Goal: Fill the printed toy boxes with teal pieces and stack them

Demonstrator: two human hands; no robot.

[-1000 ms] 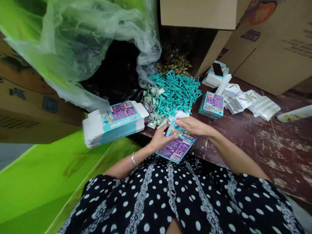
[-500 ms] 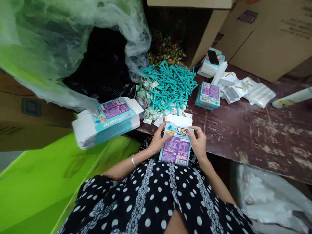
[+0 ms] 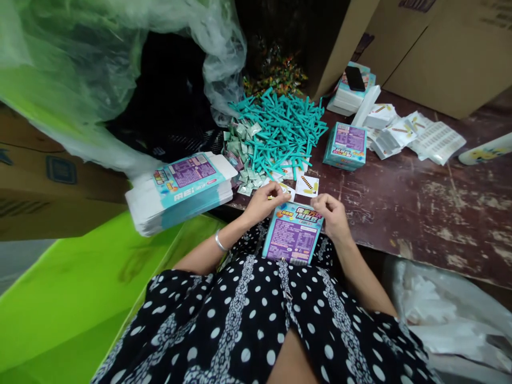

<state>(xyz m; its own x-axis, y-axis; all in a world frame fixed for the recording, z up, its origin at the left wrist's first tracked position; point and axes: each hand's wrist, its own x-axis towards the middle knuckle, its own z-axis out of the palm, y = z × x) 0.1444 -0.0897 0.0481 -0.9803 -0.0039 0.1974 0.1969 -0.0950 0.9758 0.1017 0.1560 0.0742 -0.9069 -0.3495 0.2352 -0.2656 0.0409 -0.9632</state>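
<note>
Nearest, the box is leaning on the dress, before the front edge of the desk, with its purple printed side up. The left hand has its fingers narrow, holding the top edge of the box; the right hand has its fingers narrow also, at the top right corner. Half a second before, the white flap was standing up at the top and both thumbs lay on the printed side; now this flap is not seen there, and the hands have moved up to the edge. Just behind, the card now shows whole. The carton stack stays at the left. Farther, the teal sticks lie beside the green packets, and the phone remains on its pile.
</note>
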